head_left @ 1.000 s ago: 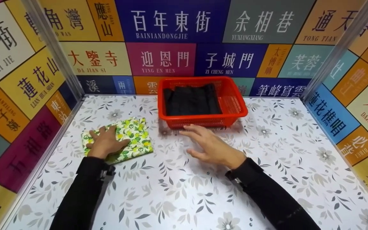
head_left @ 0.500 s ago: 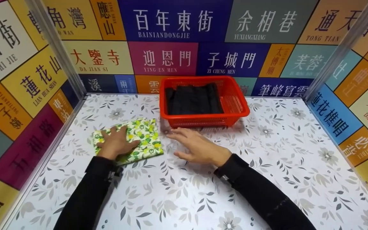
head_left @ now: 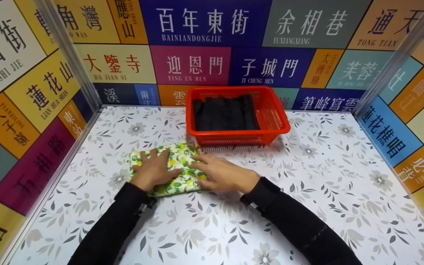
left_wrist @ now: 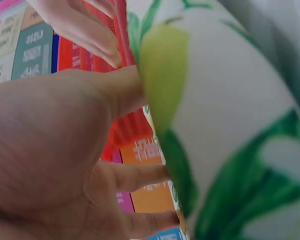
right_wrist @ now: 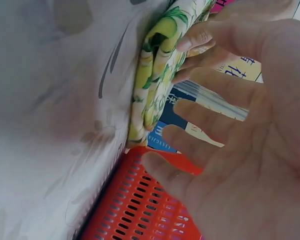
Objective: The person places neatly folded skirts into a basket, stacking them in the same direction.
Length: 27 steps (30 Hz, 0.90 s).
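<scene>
A folded cloth with a green-and-yellow lemon print lies on the table in front of the basket. My left hand rests on its top with fingers spread, and the left wrist view shows those fingertips against the printed fabric. At the cloth's right side, my right hand has its relaxed fingers over the edge in the head view. Folded layers of the cloth show along that side in the right wrist view, where the right palm faces the camera and holds nothing.
A red plastic basket with slotted sides stands just behind the cloth, against the back wall. Folded black fabric fills its left and middle part. Sign-covered walls enclose the flower-patterned table at the back and both sides.
My left hand has slid the lemon-print cloth to the right, toward the middle. My right hand has moved slightly left and now meets the cloth's right edge. The basket has stayed in place.
</scene>
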### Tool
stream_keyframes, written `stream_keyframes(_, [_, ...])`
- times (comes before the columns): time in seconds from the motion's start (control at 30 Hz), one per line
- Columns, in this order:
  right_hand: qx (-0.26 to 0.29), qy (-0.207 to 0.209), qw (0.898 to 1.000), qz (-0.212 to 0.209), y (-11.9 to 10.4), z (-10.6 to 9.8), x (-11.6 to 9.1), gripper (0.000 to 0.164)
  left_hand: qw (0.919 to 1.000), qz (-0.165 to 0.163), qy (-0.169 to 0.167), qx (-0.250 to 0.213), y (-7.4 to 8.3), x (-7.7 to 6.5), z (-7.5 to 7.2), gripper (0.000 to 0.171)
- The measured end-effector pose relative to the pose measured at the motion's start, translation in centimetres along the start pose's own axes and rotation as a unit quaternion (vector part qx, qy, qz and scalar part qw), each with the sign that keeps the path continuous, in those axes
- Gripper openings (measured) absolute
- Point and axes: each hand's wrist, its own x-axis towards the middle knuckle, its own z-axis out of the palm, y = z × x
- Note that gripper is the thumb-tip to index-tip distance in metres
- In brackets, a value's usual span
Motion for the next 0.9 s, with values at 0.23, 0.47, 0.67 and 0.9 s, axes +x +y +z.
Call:
stream_keyframes(0.23, [0.011,-0.024,1.0,0.012,0.0,0.1,-1.1,0.057,0.9993,0.037,0.005,0.001,1.9,-1.3,1.0,0.092])
stream_keyframes(0.47, [0.015,-0.038,0.998,0.043,0.4,-0.1,-2.4,0.053,0.998,0.062,0.011,-0.003,3.3,-2.0,1.4,0.088])
stream_keyframes(0.67, [0.022,-0.026,0.998,0.049,1.0,-0.2,-3.8,0.049,0.9963,0.083,0.021,-0.005,4.1,-2.3,1.9,0.085])
stream_keyframes(0.9, [0.016,0.002,0.999,0.043,1.9,-0.4,-5.8,0.044,0.9893,0.137,0.046,-0.019,5.1,-2.7,2.7,0.073])
